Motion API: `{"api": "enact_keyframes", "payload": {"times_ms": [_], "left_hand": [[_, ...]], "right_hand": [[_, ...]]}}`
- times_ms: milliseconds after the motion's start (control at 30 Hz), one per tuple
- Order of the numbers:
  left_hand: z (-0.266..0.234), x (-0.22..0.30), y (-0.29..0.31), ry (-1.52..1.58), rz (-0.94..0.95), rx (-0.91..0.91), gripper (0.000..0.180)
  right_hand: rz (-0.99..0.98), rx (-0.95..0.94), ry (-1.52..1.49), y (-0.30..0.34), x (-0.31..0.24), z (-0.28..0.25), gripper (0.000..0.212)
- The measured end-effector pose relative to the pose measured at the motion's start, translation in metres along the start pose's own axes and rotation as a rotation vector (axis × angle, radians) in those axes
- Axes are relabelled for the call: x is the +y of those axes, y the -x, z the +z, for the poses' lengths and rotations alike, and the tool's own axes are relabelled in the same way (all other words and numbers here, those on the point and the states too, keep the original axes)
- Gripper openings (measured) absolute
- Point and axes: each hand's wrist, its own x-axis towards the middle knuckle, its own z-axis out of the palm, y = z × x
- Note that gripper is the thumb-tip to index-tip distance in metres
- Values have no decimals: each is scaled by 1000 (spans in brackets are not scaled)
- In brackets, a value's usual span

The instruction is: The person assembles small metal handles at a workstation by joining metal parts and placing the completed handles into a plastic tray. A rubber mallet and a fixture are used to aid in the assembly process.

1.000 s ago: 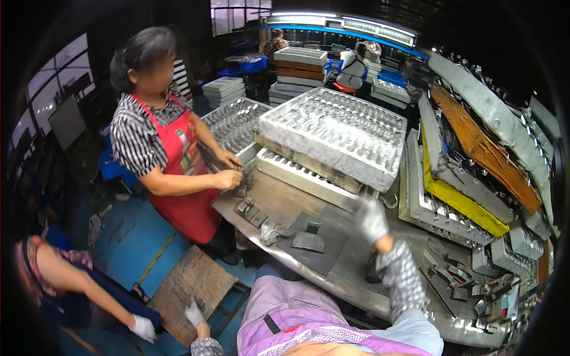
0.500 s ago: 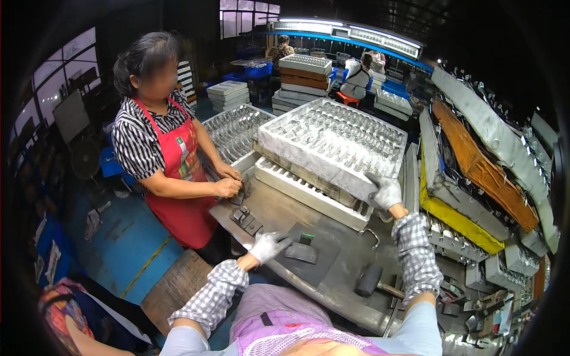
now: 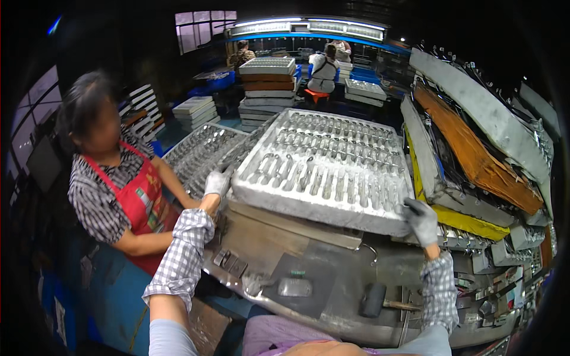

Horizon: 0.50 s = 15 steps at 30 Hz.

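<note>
A large pale foam tray (image 3: 323,215) with rows of shiny curved metal pieces (image 3: 332,139), hook-like or handle-like, sits tilted in front of me. My left hand (image 3: 216,183), in a pale glove, grips the tray's left corner; its fingers are partly hidden behind the edge. At the front right corner, my gloved right hand (image 3: 423,222) has its dark-tipped fingers closed around the rim. Beneath the tray shows another tray's edge (image 3: 297,230), resting on the metal worktable (image 3: 344,267).
A hammer (image 3: 373,300), curved metal block (image 3: 295,288), small metal fixture (image 3: 230,263) and loose hook (image 3: 371,254) lie on the table. Close at left stands a co-worker in a red apron (image 3: 139,199), hands hidden. Stacked trays (image 3: 475,148) lean at right; another filled tray (image 3: 205,151) lies behind.
My left hand has risen from the table by the metal block to the tray's left corner. The tray has come nearer and turned slightly. My view has swung left.
</note>
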Motion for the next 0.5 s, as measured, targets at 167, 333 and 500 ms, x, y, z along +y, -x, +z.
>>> {"api": "enact_keyframes", "payload": {"times_ms": [167, 333, 500], "left_hand": [[68, 51, -84, -251, -73, -355, 69], [76, 47, -134, 15, -311, -838, 67], [80, 38, -145, 249, -489, -858, 62]], "right_hand": [[577, -24, 257, 6, 61, -13, 39], [1032, -244, -500, -1, 67, 18, 67], [1259, 45, -1448, 20, 118, 40, 56]]}}
